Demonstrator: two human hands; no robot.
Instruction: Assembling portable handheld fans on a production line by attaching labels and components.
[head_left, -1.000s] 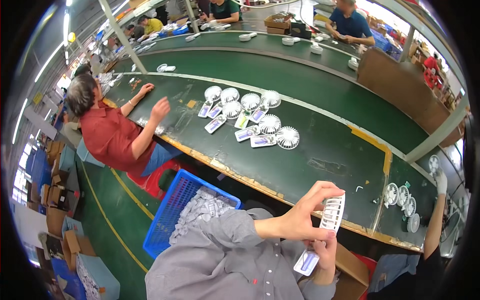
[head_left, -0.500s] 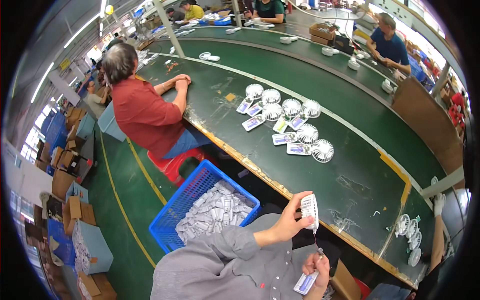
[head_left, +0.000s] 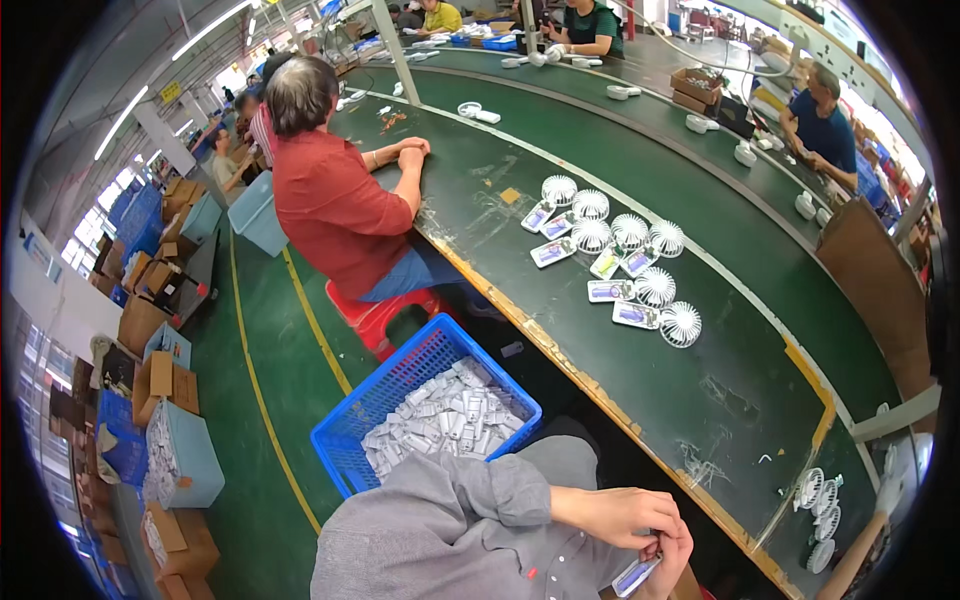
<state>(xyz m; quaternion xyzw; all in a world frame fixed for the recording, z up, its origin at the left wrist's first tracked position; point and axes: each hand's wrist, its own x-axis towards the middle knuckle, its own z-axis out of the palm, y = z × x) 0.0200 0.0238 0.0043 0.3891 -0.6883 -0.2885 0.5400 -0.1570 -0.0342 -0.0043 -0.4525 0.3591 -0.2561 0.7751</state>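
My left hand reaches across in front of me with its fingers bent down over my right hand. Whatever those fingers grip is hidden beneath them. In my right hand is a white fan handle shell with a purple cylindrical part inside, held low by my lap. The fan head is out of sight at this moment. Ahead on the dark green bench lie several white fan heads joined to opened handle shells with purple or yellow-green parts.
A blue basket of white plastic shells stands on the floor at my left. Beyond it a person in red sits on a red stool. More fan heads and another person's arm are at the right. A conveyor runs behind.
My left hand has come down from the bench edge to my right hand, and the white fan head it held has gone from view. The view has shifted, moving the bench rightward.
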